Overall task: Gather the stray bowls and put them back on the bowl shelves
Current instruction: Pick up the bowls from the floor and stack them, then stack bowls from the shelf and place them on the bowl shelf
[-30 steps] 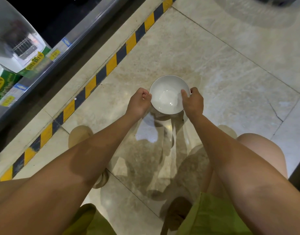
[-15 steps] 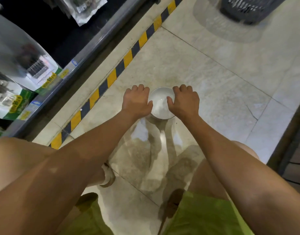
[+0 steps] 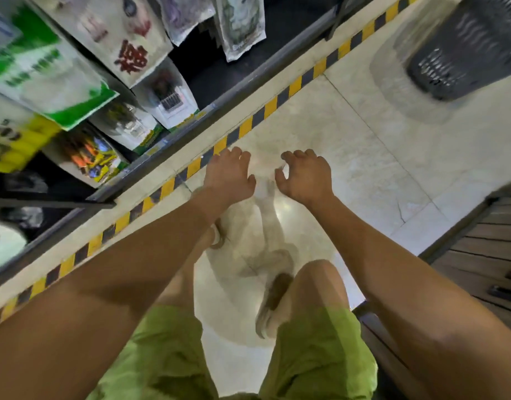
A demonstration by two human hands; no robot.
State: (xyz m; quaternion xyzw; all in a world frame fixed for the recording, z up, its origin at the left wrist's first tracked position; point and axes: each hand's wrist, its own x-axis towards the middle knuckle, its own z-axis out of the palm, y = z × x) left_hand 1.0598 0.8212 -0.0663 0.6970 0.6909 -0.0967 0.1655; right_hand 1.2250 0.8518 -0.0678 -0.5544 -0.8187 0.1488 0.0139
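Up they come: from the head camera both arms are rising, the left hand and right hand side by side, fingers curled and spread; whether they clamp the bowl between them is lost in blur. Half a second ago the white bowl showed plainly; the dark basket far right now looms larger.

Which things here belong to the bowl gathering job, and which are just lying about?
Job: left hand; right hand, both curled towards each other. Any bowl between them is too blurred to confirm.
Lying about: dark basket; hanging packets; yellow-black floor tape.
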